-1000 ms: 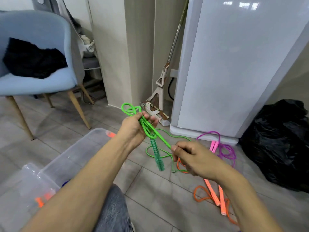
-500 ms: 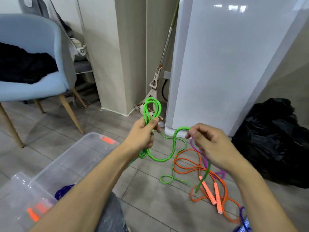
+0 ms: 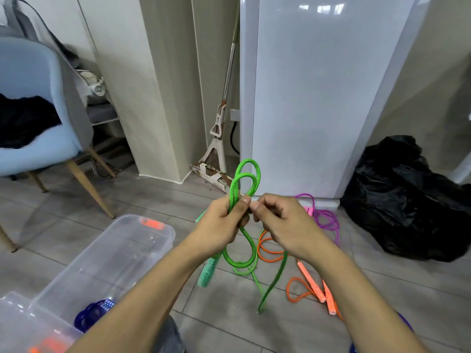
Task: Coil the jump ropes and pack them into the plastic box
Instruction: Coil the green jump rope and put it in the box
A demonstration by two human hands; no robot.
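— Coiling step now? Where is the braided green jump rope (image 3: pixel 245 178)?

— Yes. Left hand (image 3: pixel 221 226) grips its loops; right hand (image 3: pixel 281 225) pinches the strand beside. Next, one more loop (slack hangs to the floor), then the clear plastic box (image 3: pixel 163 231).

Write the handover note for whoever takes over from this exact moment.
Left hand grips the half-coiled green braided jump rope; its loops stand above the grip, and a green handle hangs below.
Right hand pinches the same rope beside the left thumb.
Clear plastic box sits open at left, a dark blue rope inside.
Orange rope and purple rope lie loose on the floor.
Left: finish the green coil, pack it, then the orange and purple.
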